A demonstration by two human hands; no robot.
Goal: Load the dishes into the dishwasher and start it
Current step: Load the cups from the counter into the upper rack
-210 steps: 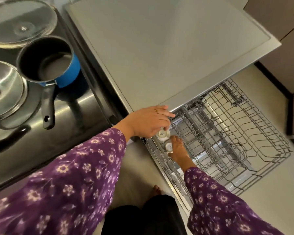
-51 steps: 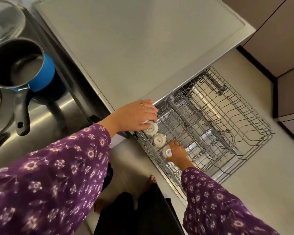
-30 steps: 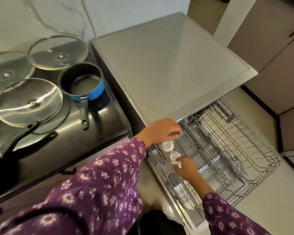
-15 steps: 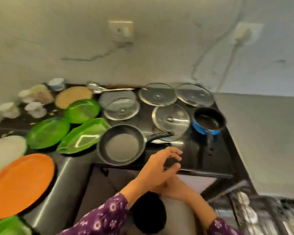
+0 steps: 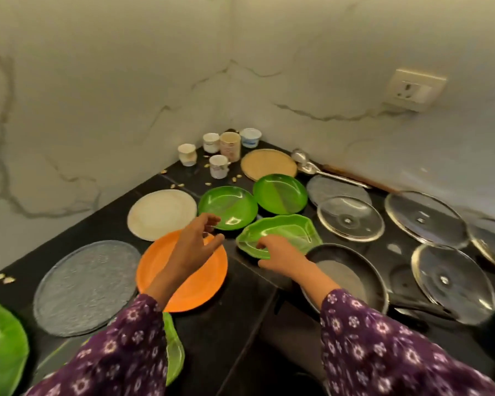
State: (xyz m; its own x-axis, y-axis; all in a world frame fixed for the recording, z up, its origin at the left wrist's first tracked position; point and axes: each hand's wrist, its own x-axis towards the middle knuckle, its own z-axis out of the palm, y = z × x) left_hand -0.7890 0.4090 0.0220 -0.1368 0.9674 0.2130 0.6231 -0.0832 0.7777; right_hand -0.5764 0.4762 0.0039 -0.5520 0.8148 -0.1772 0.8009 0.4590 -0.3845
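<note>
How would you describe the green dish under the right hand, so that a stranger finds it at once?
Start at the black countertop in the wall corner and find the frying pan at its front. Just left of the pan lies the leaf-shaped green dish, its near rim held by the right hand. The two green plates behind it are round; this one has a wavy, pointed outline.

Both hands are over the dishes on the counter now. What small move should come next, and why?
Probably lift the leaf-shaped green dish off the counter: the right hand curls its fingers over the near rim, while the left hand hovers open above the orange plate, holding nothing.
</note>
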